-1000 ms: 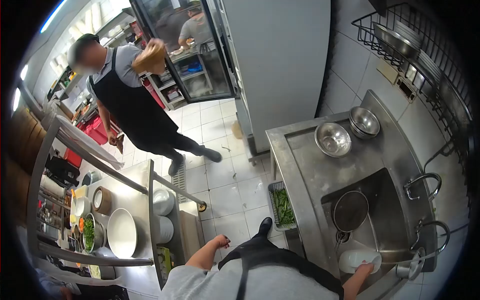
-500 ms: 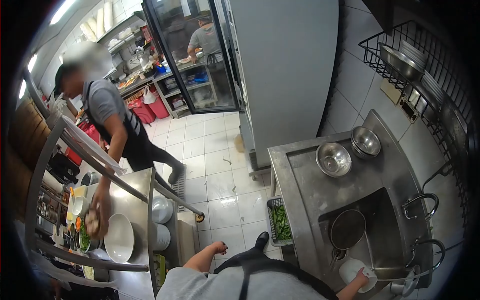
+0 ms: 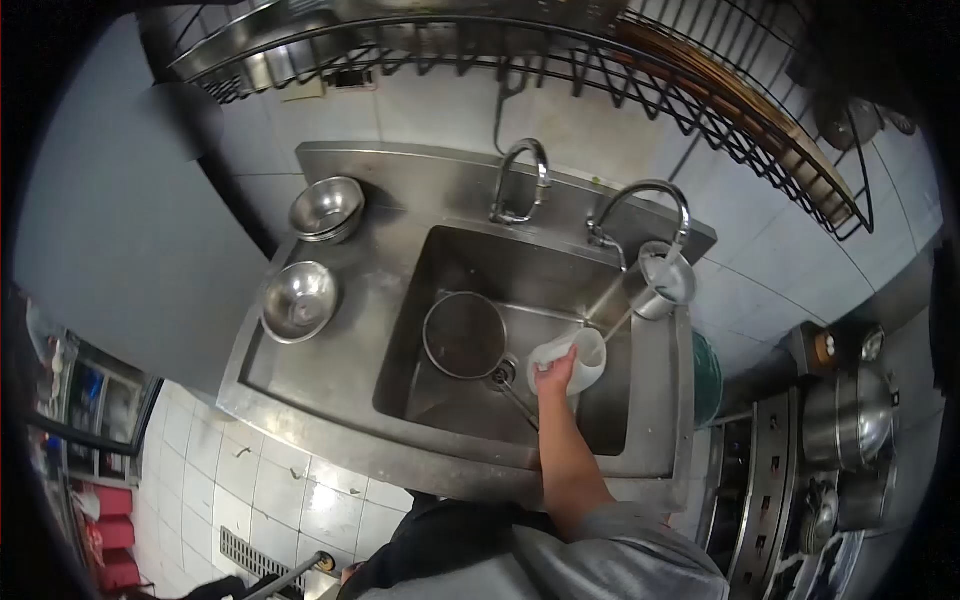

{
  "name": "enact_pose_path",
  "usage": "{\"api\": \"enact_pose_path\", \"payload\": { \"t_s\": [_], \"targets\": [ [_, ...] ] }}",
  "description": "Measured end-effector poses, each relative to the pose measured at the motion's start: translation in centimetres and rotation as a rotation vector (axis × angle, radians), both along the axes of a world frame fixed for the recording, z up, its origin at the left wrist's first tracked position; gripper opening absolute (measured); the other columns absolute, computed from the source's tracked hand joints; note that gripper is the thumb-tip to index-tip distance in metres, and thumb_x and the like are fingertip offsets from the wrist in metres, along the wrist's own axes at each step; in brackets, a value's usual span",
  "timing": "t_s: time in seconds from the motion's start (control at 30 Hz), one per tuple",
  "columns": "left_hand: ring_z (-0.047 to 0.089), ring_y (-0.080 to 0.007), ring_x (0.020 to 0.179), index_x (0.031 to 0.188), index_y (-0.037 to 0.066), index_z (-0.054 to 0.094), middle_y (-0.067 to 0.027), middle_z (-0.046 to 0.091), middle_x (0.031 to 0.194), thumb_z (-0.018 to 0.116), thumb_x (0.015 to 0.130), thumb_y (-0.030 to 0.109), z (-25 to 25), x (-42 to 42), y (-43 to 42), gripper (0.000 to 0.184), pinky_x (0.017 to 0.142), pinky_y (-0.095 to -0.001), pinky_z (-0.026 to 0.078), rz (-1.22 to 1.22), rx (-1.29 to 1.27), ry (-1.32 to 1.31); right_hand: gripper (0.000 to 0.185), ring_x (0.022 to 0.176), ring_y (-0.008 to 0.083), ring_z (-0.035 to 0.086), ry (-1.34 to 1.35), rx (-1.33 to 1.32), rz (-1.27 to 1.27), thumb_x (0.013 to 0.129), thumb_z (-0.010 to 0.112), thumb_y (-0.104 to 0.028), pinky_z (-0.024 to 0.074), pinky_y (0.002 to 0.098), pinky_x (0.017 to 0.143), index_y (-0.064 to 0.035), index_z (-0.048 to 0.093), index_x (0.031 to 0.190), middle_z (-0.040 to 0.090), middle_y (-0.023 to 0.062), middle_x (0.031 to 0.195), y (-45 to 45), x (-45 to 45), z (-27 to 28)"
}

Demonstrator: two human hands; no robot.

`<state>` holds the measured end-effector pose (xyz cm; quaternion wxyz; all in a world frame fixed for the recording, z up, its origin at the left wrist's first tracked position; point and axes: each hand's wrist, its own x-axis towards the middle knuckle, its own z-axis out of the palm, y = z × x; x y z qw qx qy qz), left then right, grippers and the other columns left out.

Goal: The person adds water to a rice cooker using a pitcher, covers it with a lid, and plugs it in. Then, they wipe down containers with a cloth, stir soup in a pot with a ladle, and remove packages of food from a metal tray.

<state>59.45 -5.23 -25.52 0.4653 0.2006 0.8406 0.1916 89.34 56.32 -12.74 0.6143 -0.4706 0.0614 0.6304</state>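
My right hand (image 3: pixel 557 372) is closed around a white, cloudy plastic container (image 3: pixel 575 362), perhaps a jug, held over the right part of the sink (image 3: pixel 405 385). The container is tilted, its round mouth turned up and to the right. Left of it in the basin lies a round mesh strainer (image 3: pixel 465 335) with a dark mesh and a metal handle. A metal pot (image 3: pixel 665 285) stands at the sink's right corner, below the right faucet (image 3: pixel 640 190). My left hand cannot be made out in this view.
Steel bowls (image 3: pixel 300 302) and a small bowl stack (image 3: pixel 327 208) sit on the left counter. A second faucet (image 3: pixel 520 180) rises behind the basin. A black wire rack (image 3: pixel 480 30) hangs overhead. Right of the sink are a green bin (image 3: pixel 708 380) and a large lidded pot (image 3: pixel 850 420).
My view has swung right, from the kitchen aisle and a co-worker to the sink. My right hand still holds the white container, now over the basin. My left hand has left the view.
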Motion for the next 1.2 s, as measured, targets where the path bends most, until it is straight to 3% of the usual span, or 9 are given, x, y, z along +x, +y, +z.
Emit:
{"api": "enact_pose_path", "payload": {
  "t_s": [0.1, 0.13, 0.43, 0.53, 0.63, 0.83, 1.07, 1.2],
  "targets": [
    [0.062, -0.0207, 0.076, 0.097, -0.002, 0.06, -0.0147, 0.064, 0.085, 0.049, 0.08, 0.022, 1.4, 0.0, 0.9, 0.032, 0.066, -0.0292, 0.047, 0.074, -0.047, -0.041, 0.057, 0.118, 0.0136, 0.031, 0.011, 0.212, 0.199, 0.078, 0.049, -0.052, 0.019, 0.0495, 0.097, -0.0131, 0.04, 0.119, 0.039, -0.0008, 0.127, -0.3, 1.8, -0.1],
    [0.061, -0.0207, 0.076, 0.097, -0.002, 0.06, -0.0148, 0.064, 0.085, 0.049, 0.08, 0.022, 1.9, 0.1, 1.2, 0.032, 0.067, -0.0292, 0.047, 0.086, -0.057, -0.046, 0.048, 0.115, 0.0135, 0.036, 0.058, 0.217, 0.111, 0.081, 0.049, -0.046, 0.0193, 0.0502, 0.097, -0.0117, 0.044, 0.115, 0.047, -0.0002, 0.119, -0.2, 2.2, -0.1],
    [0.061, -0.0206, 0.078, 0.098, -0.002, 0.06, -0.0155, 0.064, 0.084, 0.048, 0.08, 0.022, 3.5, 0.5, 2.1, 0.032, 0.07, -0.0284, 0.046, 0.121, -0.074, -0.073, 0.039, 0.112, 0.0146, 0.039, 0.024, 0.211, 0.164, 0.082, 0.051, -0.044, 0.0231, 0.0483, 0.096, -0.0109, 0.047, 0.102, 0.051, 0.0024, 0.107, 0.4, 2.7, -1.4],
    [0.06, -0.0191, 0.078, 0.098, -0.002, 0.06, -0.015, 0.064, 0.084, 0.048, 0.081, 0.022, 3.9, 0.7, 2.1, 0.033, 0.07, -0.0286, 0.046, 0.084, 0.002, -0.101, 0.043, 0.112, 0.0148, 0.039, -0.008, 0.222, 0.24, 0.082, 0.048, -0.047, 0.0248, 0.0475, 0.094, -0.0107, 0.046, 0.105, 0.049, 0.0023, 0.11, 0.5, 3.0, -1.6],
    [0.06, -0.0188, 0.077, 0.097, -0.003, 0.06, -0.0148, 0.064, 0.083, 0.048, 0.081, 0.021, 3.7, 1.7, 2.0, 0.031, 0.069, -0.0284, 0.046, 0.249, 0.042, -0.217, 0.048, 0.112, 0.0149, 0.039, -0.074, 0.232, 0.294, 0.083, 0.044, -0.05, 0.0262, 0.046, 0.093, -0.0102, 0.044, 0.11, 0.046, 0.0026, 0.114, 0.2, 3.1, -1.6],
    [0.06, -0.0181, 0.074, 0.092, -0.002, 0.063, -0.0138, 0.064, 0.082, 0.05, 0.08, 0.019, 3.3, 2.8, 0.5, 0.027, 0.067, -0.0287, 0.046, 0.142, -0.128, -0.051, 0.054, 0.118, 0.017, 0.033, -0.128, 0.261, 0.425, 0.085, 0.037, -0.053, 0.026, 0.046, 0.092, -0.008, 0.039, 0.115, 0.041, 0.0055, 0.121, -0.2, 4.0, -1.7],
    [0.06, -0.0173, 0.073, 0.093, -0.002, 0.062, -0.0124, 0.064, 0.08, 0.049, 0.081, 0.017, 5.0, 3.5, 0.5, 0.027, 0.068, -0.0284, 0.047, 0.255, -0.095, -0.117, 0.064, 0.12, 0.0165, 0.031, -0.149, 0.283, 0.508, 0.083, 0.037, -0.057, 0.0235, 0.0445, 0.096, -0.0075, 0.034, 0.124, 0.038, 0.0055, 0.127, -0.1, 4.6, -2.2],
    [0.061, -0.0177, 0.075, 0.096, -0.001, 0.062, -0.0121, 0.064, 0.08, 0.049, 0.081, 0.018, 0.9, 2.4, -1.0, 0.027, 0.069, -0.028, 0.047, 0.226, -0.059, -0.168, 0.067, 0.121, 0.0167, 0.029, -0.152, 0.291, 0.56, 0.083, 0.036, -0.057, 0.0208, 0.0443, 0.097, -0.0073, 0.031, 0.126, 0.036, 0.0057, 0.129, -0.2, 5.0, -2.2]
  ]
}}
